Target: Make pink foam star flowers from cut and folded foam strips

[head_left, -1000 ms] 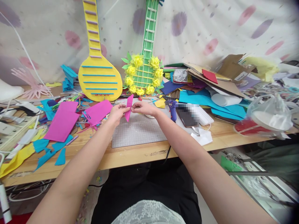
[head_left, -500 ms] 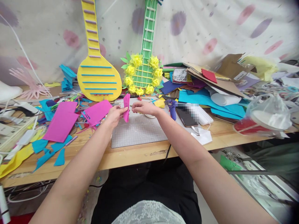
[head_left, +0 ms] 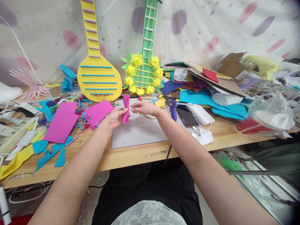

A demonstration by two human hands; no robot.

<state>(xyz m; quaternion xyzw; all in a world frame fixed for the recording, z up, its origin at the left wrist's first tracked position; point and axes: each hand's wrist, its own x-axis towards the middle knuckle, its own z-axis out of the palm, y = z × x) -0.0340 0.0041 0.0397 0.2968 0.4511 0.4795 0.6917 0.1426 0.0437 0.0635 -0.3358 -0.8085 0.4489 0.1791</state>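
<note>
Cluttered wooden craft table (head_left: 131, 156): the left hand (head_left: 114, 117) pinches a folded pink foam piece (head_left: 126, 108) upright above a grey cutting mat (head_left: 138, 132); the right hand (head_left: 142, 107) pinches something small just beside it. A loose grip could let the folds spring open.

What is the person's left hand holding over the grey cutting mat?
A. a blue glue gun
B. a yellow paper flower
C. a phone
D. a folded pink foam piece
D: the left hand pinches the folded pink foam piece upright above the grey cutting mat, with the right hand beside it.
</note>
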